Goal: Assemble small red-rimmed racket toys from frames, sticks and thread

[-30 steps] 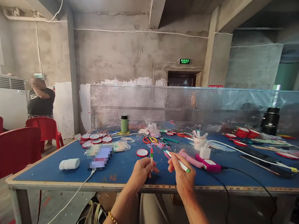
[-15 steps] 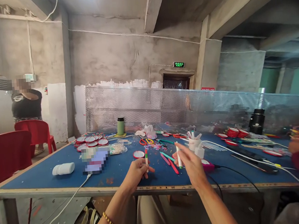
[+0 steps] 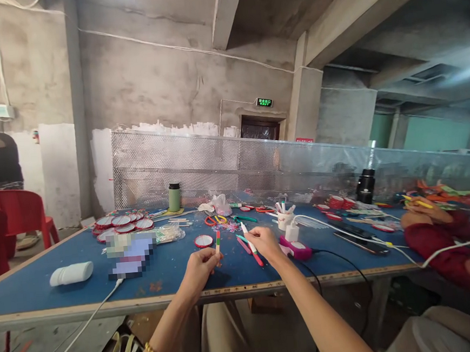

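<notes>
My left hand (image 3: 200,270) pinches a small flat stick (image 3: 218,243) upright above the front of the table; its top is banded red and green. In my right hand (image 3: 267,245) is a white marker pen (image 3: 246,235), tilted up to the left and apart from the stick. Pink pens (image 3: 243,244) and a teal one lie just under and beside the marker. Behind the stick lies a round white disc with a red rim (image 3: 203,241).
At left are a white bottle (image 3: 72,273), a phone (image 3: 137,254) on a cable and piled red-rimmed discs (image 3: 122,220). A green flask (image 3: 174,198), scissors (image 3: 215,220) and a pen cup (image 3: 286,219) stand or lie farther back. A co-worker's maroon sleeve (image 3: 435,244) is at right.
My right hand has moved left toward the stick, and the marker now leans left instead of standing upright. The left hand keeps its stick. The view has turned right.
</notes>
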